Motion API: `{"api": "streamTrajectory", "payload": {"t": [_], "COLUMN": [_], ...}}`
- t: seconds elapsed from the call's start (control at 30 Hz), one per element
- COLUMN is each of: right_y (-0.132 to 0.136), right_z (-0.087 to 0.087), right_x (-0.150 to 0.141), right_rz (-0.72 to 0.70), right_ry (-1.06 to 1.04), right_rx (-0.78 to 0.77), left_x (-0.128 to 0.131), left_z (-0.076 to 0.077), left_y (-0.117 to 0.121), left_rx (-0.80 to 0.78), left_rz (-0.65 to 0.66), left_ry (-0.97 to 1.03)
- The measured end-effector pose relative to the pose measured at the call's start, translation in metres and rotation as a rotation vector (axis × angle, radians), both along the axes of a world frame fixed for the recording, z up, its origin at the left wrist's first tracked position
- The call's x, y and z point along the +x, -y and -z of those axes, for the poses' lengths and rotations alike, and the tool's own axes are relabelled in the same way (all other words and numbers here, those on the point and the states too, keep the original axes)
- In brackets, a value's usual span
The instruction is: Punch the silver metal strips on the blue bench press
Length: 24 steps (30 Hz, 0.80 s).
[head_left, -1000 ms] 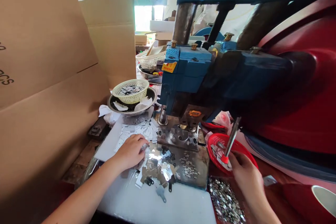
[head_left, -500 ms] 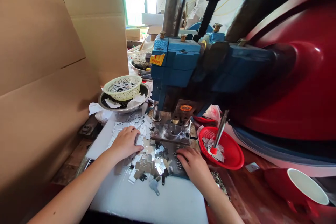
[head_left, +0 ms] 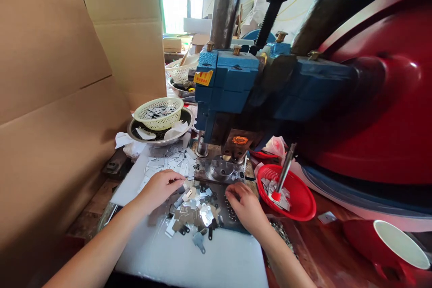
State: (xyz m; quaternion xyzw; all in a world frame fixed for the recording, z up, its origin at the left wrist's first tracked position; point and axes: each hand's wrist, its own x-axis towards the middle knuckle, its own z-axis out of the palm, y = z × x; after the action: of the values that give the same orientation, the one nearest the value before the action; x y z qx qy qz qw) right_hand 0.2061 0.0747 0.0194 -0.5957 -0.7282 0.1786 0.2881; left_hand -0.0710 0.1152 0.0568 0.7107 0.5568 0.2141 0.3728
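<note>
My left hand [head_left: 164, 190] is over the left side of the work surface, thumb and fingers pressed together. Whatever may be between the fingertips is too small to make out. Below and right of it lies a loose pile of flat metal tabs [head_left: 194, 216], some with a small hole. My right hand [head_left: 245, 204] is closed, fingertips drawn in beside scattered tiny metal parts [head_left: 231, 210] on a dark plate; what it pinches, if anything, is hidden. Just beyond both hands sits the press die [head_left: 222, 168], with the blue press head [head_left: 232, 83] above it.
Flat metal blanks [head_left: 172, 162] are spread left of the die. A pale basket [head_left: 158, 114] rests in a metal bowl. At right are a red basket [head_left: 303, 198] with plates and a rod, a red mug [head_left: 367, 243], and a large red wheel [head_left: 378, 112]. Cardboard [head_left: 54, 99] walls the left.
My left hand's thumb and fingers have come together. My right hand has moved slightly away from me and its fingers have curled in. Some tabs near the left hand have shifted.
</note>
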Motion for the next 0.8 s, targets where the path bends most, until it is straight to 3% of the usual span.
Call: {"api": "streamTrajectory", "payload": {"t": [0.1, 0.2, 0.4, 0.6, 0.73, 0.8], "right_y": [-0.016, -0.036, -0.048, -0.035, -0.022, -0.016], "right_z": [-0.008, -0.015, -0.019, -0.011, -0.009, -0.01], "right_x": [0.0, -0.004, -0.005, 0.002, -0.01, -0.017], "right_rz": [0.074, 0.094, 0.077, 0.012, 0.019, 0.004], "right_ry": [-0.006, 0.144, 0.382, 0.101, -0.121, -0.155], "right_rx": [0.171, 0.302, 0.356, 0.384, 0.203, 0.186], "left_x": [0.008, 0.025, 0.057, 0.067, 0.073, 0.076], "left_z": [-0.003, -0.002, -0.002, -0.004, -0.003, -0.001], "left_y": [0.001, 0.002, 0.004, 0.005, 0.005, 0.007], "left_rx": [-0.006, -0.16, -0.425, -0.512, -0.498, -0.494], "left_rz": [-0.086, -0.255, -0.343, -0.379, -0.368, -0.332], "left_ry": [0.146, 0.398, 0.815, 0.928, 0.923, 0.944]}}
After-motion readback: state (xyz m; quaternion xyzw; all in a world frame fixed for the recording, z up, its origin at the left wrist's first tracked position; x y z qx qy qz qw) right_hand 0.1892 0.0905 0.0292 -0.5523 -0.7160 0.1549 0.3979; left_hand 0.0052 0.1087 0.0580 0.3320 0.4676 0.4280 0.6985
